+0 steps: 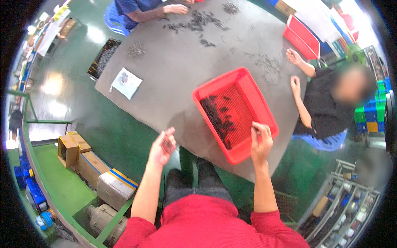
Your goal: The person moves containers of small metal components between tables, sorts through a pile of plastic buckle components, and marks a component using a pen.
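Note:
A red plastic basket (pixel 270 113) with a slotted bottom stands on the grey table near me. Small black parts (pixel 218 120) lie heaped along its left side, a few scattered toward the middle. Over the table's front edge, left of the basket, my left hand (pixel 159 151) is turned palm up. Its fingers curl around a few small metallic pieces (pixel 167 145), too small to name. My right hand (pixel 261 144) is at the basket's near right wall, thumb and fingertips pinched together. Whatever may be between them is too small to make out.
Dark parts (pixel 198 21) and thin small pieces (pixel 271 64) lie spread across the table (pixel 173 70). A clear bag (pixel 126 83) lies at left. Co-workers sit at the far side and at right, beside another red basket (pixel 304 38). Cardboard boxes (pixel 93 165) stand at lower left.

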{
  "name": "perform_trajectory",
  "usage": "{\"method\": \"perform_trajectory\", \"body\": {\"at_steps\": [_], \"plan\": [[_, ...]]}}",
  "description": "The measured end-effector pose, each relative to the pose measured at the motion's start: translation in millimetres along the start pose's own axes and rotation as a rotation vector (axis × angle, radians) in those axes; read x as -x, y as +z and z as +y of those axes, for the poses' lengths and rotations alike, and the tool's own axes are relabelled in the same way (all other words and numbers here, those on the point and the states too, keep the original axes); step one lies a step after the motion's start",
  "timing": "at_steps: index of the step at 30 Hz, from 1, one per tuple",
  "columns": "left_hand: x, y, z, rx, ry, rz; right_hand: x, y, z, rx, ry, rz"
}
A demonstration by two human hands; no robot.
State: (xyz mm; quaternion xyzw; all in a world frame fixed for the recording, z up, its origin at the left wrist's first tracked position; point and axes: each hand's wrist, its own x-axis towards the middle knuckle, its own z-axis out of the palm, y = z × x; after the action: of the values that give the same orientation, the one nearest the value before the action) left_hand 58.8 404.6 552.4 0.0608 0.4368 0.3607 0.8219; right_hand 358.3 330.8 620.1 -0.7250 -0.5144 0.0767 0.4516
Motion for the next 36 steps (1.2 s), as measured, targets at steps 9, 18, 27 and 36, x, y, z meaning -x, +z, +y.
{"method": "perform_trajectory", "body": {"at_steps": [9,18,27,36], "plan": [[-41.7,22.2,75.2,0.303,0.013,-0.186,-41.8,19.7,-24.2,0.078,0.106,0.079],[-85.4,5.3,198.7,0.119,-0.197,-0.331,-53.0,174.7,-147.5,0.017,0.307,-0.158],[-74.9,-31.8,283.0,0.267,-0.004,-0.348,-95.5,354.6,-267.1,0.183,-0.119,-0.483],[-136.6,-117.3,385.4,0.307,0.212,0.153,-114.7,451.4,-294.9,-0.088,-0.059,-0.623]]}}
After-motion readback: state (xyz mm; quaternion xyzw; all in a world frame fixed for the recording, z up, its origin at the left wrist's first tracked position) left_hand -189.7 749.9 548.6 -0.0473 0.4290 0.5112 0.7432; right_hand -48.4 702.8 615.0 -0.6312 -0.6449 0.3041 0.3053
